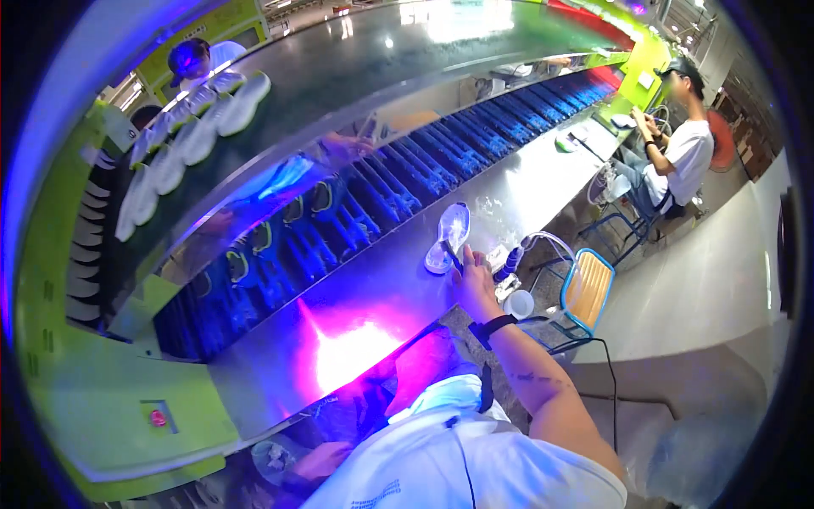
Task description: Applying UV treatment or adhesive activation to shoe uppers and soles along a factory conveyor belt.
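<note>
My right hand (pixel 476 282) reaches forward over the metal bench, its fingers closed round a slim dark-handled tool (pixel 453 254) whose kind I cannot make out. The tool meets a pale shoe sole (pixel 455 225) lying on the bench, at its near part. Just right of that hand stand a dark blue bottle-like thing (pixel 509 263) and a white cup (pixel 518 303) at the bench edge. Low at the left, my left hand (pixel 324 461) hangs beside my body, next to a pale, see-through round thing (pixel 275 458). Its fingers are too unclear to tell whether they hold that.
Behind the bench runs a conveyor (pixel 407 182) with dark slats. Several white soles (pixel 203 136) stand on the upper shelf at the left. A wooden-seated chair (pixel 587 293) is at my right. Farther right a co-worker (pixel 687 148) sits. Bright pink-violet light (pixel 352 356) glares on the bench.
</note>
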A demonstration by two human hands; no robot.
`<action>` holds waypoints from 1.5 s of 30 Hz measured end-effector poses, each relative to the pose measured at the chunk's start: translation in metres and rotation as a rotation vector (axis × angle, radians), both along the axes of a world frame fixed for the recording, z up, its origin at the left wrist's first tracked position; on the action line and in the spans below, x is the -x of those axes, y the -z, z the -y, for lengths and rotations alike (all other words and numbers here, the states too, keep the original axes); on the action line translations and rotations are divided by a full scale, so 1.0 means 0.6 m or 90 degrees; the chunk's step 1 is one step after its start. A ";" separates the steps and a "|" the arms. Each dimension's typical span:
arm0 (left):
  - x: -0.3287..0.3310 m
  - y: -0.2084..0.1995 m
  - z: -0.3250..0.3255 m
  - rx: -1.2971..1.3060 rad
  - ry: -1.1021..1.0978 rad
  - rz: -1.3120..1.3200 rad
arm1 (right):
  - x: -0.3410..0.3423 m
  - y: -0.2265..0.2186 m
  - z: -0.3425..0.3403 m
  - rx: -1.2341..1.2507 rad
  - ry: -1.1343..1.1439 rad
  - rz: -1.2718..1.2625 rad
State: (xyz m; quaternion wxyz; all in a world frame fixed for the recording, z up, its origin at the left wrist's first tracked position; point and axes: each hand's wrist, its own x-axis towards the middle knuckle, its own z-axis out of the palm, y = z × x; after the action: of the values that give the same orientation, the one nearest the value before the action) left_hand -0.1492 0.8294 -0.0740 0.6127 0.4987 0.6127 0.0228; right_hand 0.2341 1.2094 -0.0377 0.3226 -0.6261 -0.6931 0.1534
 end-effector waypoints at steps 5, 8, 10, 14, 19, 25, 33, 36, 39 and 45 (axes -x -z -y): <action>-0.050 -0.010 -0.136 -0.148 -0.111 0.045 | -0.011 0.111 -0.048 -0.087 -0.043 0.085; -0.153 -0.166 -0.255 -0.251 -0.255 0.082 | -0.034 0.101 -0.042 -0.121 -0.127 0.009; -0.176 -0.234 -0.376 -0.359 -0.026 -0.034 | -0.036 0.109 -0.052 -0.103 -0.143 0.028; -0.125 -0.164 -0.577 -0.473 -0.112 -0.096 | -0.026 0.050 -0.025 -0.040 -0.133 -0.174; -0.039 -0.080 -0.861 -0.702 -0.128 -0.363 | -0.011 0.054 0.001 0.045 -0.230 -0.282; -0.042 0.015 -1.080 -0.702 -0.015 -0.654 | -0.030 0.091 -0.012 -0.015 -0.201 -0.334; -0.002 0.010 -1.101 -0.665 -0.005 -0.597 | 0.001 0.072 0.007 0.040 -0.156 -0.350; -0.080 -0.009 -1.112 -0.659 0.082 -0.559 | -0.007 0.069 0.009 0.061 -0.131 -0.367; 0.070 -0.079 -1.141 -0.540 0.055 -0.390 | -0.002 0.065 0.012 0.044 -0.162 -0.376; 0.172 -0.090 -1.026 -0.447 0.007 -0.547 | 0.000 0.063 0.006 0.013 -0.176 -0.314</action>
State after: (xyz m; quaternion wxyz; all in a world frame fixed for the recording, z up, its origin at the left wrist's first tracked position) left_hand -0.2524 1.4452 -0.0198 0.1052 0.6408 0.7603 0.0168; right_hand 0.2343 1.2058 -0.0754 0.4512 -0.4729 -0.6709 0.3503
